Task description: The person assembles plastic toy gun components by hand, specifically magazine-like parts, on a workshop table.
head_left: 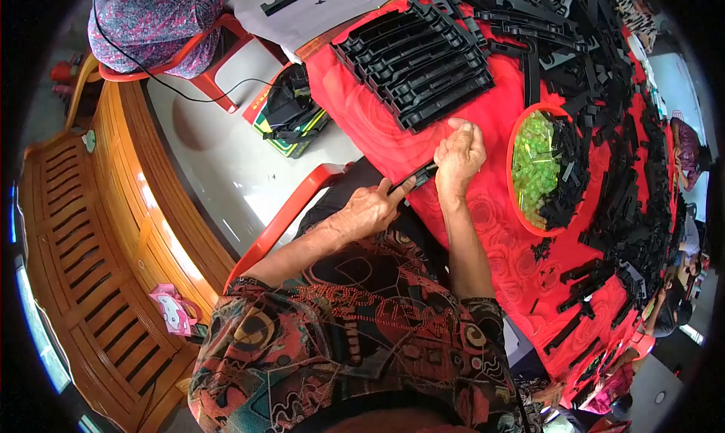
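Note:
Just over the near edge of the red-covered table, my left hand (374,208) is closed around a narrow black plastic strip (424,174), fingers stretched along it. My right hand (460,160) is curled in a fist at the strip's far end; its fingers hide whatever may be in it. Beyond my hands lies a row of long black plastic strips (423,63), placed side by side. To the right of my right hand stands an orange-rimmed round basin (516,199), with small yellow-green translucent pieces (535,161) on one side and small black parts (572,165) on the other.
Loose black parts (559,63) are heaped at the far right of the red tablecloth (491,240). A red plastic chair (279,225) is at my left, with a wooden bench (98,267) further left. A seated person (151,25) is at the upper left. A black bag (291,104) rests on a box.

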{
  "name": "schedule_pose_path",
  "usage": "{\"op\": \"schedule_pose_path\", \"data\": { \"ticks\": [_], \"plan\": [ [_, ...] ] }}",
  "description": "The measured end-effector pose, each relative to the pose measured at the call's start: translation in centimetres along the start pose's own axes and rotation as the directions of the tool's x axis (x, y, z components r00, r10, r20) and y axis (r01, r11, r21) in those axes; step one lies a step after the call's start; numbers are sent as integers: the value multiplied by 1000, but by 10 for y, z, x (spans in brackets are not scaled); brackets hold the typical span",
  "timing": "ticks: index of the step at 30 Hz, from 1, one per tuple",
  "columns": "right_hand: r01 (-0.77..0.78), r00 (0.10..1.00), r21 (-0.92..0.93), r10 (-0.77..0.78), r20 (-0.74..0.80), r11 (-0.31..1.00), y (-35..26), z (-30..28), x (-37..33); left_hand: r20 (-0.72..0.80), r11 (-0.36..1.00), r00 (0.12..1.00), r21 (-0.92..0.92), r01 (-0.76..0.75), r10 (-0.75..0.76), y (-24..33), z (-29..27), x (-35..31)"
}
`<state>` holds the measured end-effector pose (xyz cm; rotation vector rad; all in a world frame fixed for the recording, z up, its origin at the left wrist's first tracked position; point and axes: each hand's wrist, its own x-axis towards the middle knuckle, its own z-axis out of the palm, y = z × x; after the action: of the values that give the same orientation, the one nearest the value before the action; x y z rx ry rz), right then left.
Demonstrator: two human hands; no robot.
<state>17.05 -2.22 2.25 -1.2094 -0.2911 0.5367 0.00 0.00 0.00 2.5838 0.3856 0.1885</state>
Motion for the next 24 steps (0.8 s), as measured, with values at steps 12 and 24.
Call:
{"op": "schedule_pose_path", "data": {
  "ticks": [12, 24],
  "plan": [
    [39, 999, 49, -38, -39, 998, 5, 1, 3, 33, 1000, 999, -30, 0, 1, -2, -4, 6],
    [549, 834, 243, -543, -95, 800, -81, -6, -37, -264, 998, 963, 35, -44, 52, 16, -38, -16]
  ]
}}
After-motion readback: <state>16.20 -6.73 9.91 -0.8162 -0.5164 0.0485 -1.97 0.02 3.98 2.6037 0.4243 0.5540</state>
